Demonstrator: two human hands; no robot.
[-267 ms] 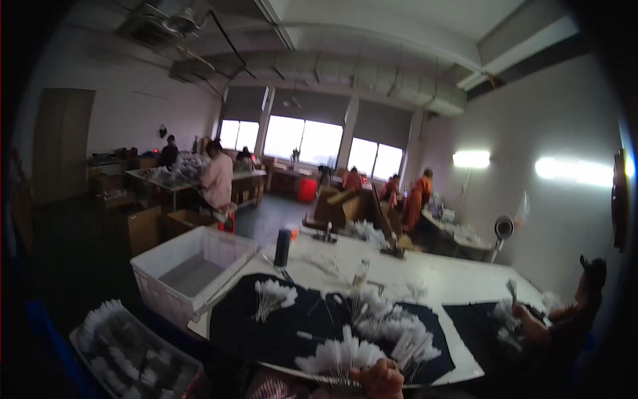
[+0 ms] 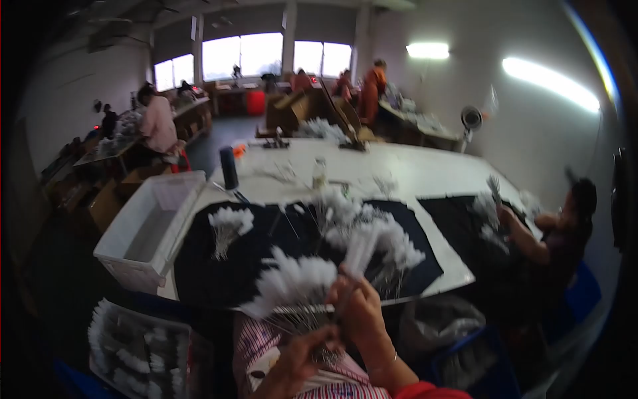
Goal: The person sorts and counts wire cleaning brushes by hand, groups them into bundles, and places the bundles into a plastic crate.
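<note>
Two bare hands point(image 2: 359, 311) here, two white bunches point(image 2: 296, 282) held! Two dark cloths point(image 2: 199, 269), one glass jar point(image 2: 319, 174), one big white crate point(image 2: 129, 272); now one fan point(image 2: 471, 118), two wall lights point(image 2: 427, 50), three window blinds point(image 2: 242, 21)!

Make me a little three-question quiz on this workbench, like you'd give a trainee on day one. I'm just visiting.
1. True or false: the person's left hand is on the fluffy tops of the nearest white-tufted bunch.
2. What lies beneath the smaller white-tufted bunch at the left on the table?
3. As the camera sees it, where is the glass jar relative to the dark cylinder?
A) to its left
B) to its right
C) straight below it

Key:
1. False; it is at the thin stems, below the tufts.
2. A dark cloth.
3. B.
</note>
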